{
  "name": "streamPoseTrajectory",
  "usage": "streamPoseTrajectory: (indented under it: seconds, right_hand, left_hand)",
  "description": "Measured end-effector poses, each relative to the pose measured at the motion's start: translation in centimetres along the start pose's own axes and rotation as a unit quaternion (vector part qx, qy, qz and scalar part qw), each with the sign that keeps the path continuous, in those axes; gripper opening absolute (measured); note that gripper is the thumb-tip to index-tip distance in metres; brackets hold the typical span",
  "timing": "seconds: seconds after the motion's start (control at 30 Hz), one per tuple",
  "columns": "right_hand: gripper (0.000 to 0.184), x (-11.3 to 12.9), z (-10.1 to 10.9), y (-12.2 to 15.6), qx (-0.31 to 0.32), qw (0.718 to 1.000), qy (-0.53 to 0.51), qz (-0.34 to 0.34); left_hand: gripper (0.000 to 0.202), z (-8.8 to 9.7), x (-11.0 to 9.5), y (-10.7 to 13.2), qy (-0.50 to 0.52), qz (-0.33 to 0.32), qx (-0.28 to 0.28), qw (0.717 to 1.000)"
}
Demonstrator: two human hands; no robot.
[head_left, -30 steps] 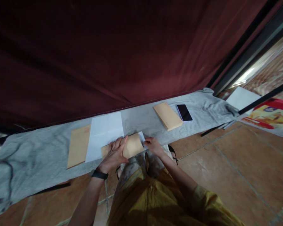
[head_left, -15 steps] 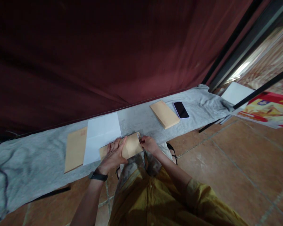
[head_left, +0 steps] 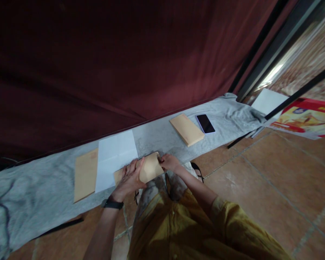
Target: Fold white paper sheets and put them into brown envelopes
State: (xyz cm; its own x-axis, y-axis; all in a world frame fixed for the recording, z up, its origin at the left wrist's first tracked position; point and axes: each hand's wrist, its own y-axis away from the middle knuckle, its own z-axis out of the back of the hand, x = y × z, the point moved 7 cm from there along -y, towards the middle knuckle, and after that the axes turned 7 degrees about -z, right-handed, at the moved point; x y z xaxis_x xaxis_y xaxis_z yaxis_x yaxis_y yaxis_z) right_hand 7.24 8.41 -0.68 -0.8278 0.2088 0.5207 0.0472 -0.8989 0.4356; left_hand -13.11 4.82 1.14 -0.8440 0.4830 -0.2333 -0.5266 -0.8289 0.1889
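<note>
A brown paper envelope (head_left: 151, 168) lies across the near edge of the bench, its right end open and bulging. My left hand (head_left: 130, 177) grips it from the left, thumb and fingers spread over its upper face. At the open end is my right hand (head_left: 170, 162), fingers bent together with the tips just inside the mouth. What those fingertips pinch, if anything, is hidden. A sheet of white paper (head_left: 116, 151) with fold lines lies partly under the envelope and my left hand. Left of the sheet rests another brown envelope (head_left: 86, 176).
A stack of brown envelopes (head_left: 186, 129) lies right of centre, beside a phone (head_left: 205, 124). Grey cloth (head_left: 43, 195) covers the narrow bench. A dark red curtain (head_left: 141, 65) hangs behind it. A black bar and a red-yellow printed box (head_left: 308, 117) are at the right.
My right fingers have gone slightly further into the envelope's mouth, and the white edge seen there before is now hidden. My left hand stays put. The view has shifted slightly.
</note>
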Motion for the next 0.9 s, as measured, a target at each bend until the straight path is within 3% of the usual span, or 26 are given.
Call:
streamPoseTrajectory:
  seconds: [0.53,0.7,0.9]
  right_hand:
    - [0.032,-0.6,-0.2,0.8,-0.043,0.998,0.015,-0.032]
    - [0.025,-1.6,0.0,1.2,-0.056,0.991,-0.119,0.018]
    - [0.012,-2.7,0.4,1.5,-0.005,0.95,-0.309,0.05]
  left_hand:
    - [0.117,1.3,-1.0,0.3,-0.016,0.002,-0.001,1.0]
    - [0.112,2.5,-1.3,0.8,-0.031,-0.032,-0.039,0.998]
    - [0.112,3.5,-1.6,0.3,-0.026,-0.052,-0.046,0.997]
